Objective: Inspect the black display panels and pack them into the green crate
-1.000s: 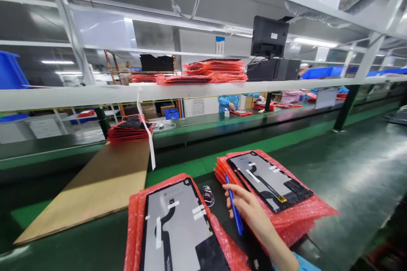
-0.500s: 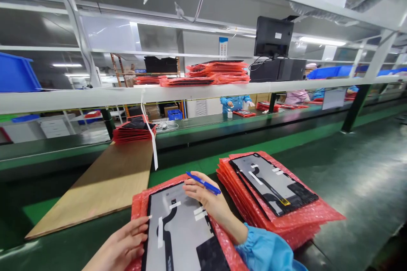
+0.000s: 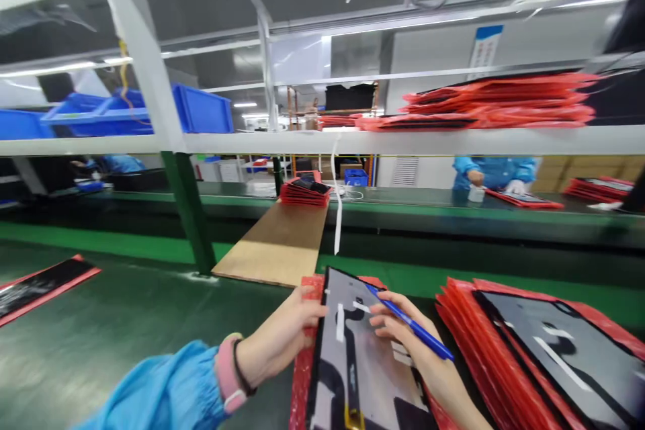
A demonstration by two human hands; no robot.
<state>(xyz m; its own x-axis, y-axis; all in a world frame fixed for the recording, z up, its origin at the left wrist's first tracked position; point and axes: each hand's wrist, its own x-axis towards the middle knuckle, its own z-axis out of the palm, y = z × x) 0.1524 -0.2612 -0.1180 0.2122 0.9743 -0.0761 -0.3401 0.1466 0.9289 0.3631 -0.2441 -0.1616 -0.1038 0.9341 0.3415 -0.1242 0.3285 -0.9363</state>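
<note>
A grey display panel point(image 3: 370, 363) with a black border, white tape strips and a dark flex cable lies on a red bubble-wrap sleeve point(image 3: 302, 376) in front of me. My left hand point(image 3: 285, 332) grips the panel's left edge, and that side looks slightly raised. A blue pen point(image 3: 410, 326) rests in my right hand point(image 3: 410, 339), held between the fingers and slanting across the hand. The right fingertips are over the panel's upper right part; whether they touch it I cannot tell.
To the right stands a stack of red sleeves point(image 3: 496, 356) with another panel point(image 3: 559, 342) on top. A wooden board point(image 3: 282, 242) lies beyond my hands, near a green post point(image 3: 189, 215). A co-worker in blue sleeves point(image 3: 496, 171) handles a panel across the bench.
The view has swung left, bringing the green post and blue bins in. My left hand has moved up the panel's left edge and grips it. The pen stays in my right hand.
</note>
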